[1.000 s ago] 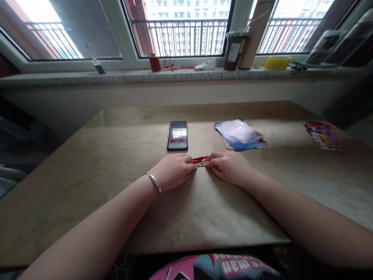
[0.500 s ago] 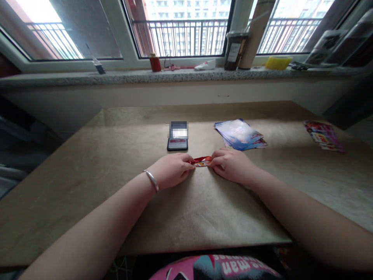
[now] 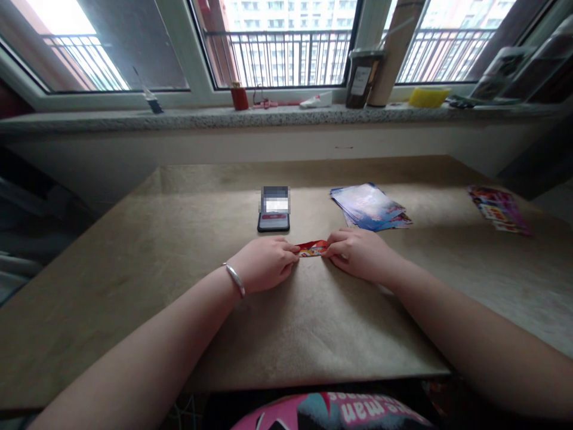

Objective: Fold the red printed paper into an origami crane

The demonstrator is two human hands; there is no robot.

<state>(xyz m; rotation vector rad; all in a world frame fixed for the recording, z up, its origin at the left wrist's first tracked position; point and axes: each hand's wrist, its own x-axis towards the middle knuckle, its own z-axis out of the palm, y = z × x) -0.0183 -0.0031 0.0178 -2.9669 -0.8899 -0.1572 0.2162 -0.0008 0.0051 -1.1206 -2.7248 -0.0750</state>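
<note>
A narrow red folded strip of printed paper [image 3: 312,249] lies on the table between my two hands. My left hand [image 3: 267,263] pinches its left end, fingers closed. At the other end, my right hand [image 3: 356,254] is closed on the strip between thumb and fingers. A silver bangle [image 3: 233,279] circles my left wrist. Just beyond my left hand a phone [image 3: 273,222] lies flat, its screen partly blurred. Behind my right hand rests a loose stack of blue printed sheets [image 3: 369,205]. My fingertips cover both ends of the strip.
The tan table [image 3: 134,251] reaches to the wall under the window. Pink and red printed sheets [image 3: 499,209] lie at its right. On the stone sill [image 3: 192,119] stand a red bottle [image 3: 239,97], a dark lidded container [image 3: 359,80] and a yellow roll [image 3: 428,97].
The red strip shows a little flatter between my fingers, and my hands have barely shifted. Both keep their hold on its ends.
</note>
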